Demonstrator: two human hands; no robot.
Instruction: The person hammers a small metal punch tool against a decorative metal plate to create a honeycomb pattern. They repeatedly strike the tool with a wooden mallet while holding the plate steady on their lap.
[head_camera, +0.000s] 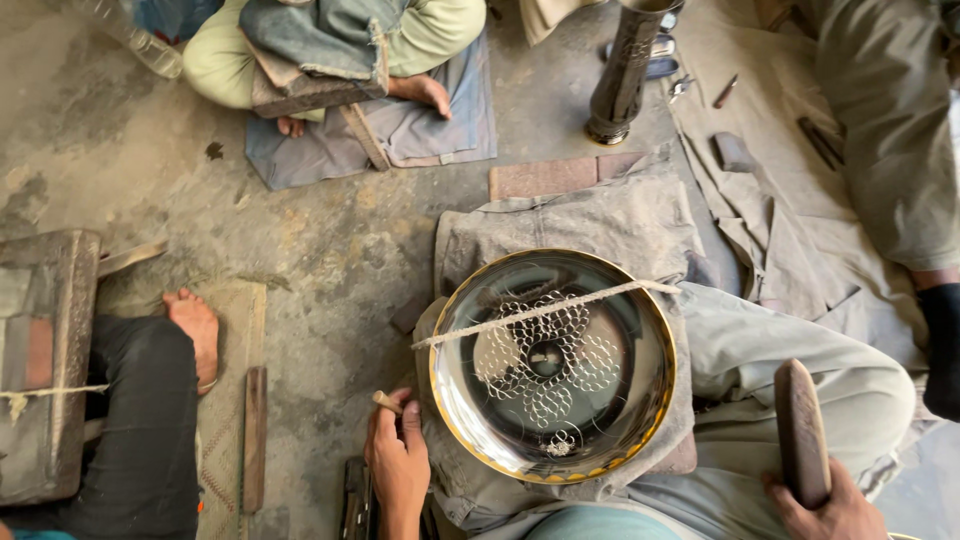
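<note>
Here the right hand (830, 505) grips a wooden mallet (801, 432) pointing upright, away.

The engraved dish (552, 365) rests on a cloth pad (600, 215) over my lap, a cord (545, 310) stretched across its upper half. My left hand (398, 462) sits just left of the dish, holding a small punch (387, 402). My right hand (825, 505) lies to its right, gripping a wooden mallet (801, 430). Behind the dish stands a tall vase (625, 70) on the floor (330, 230). A co-worker's foot (195, 325) lies far left.
</note>
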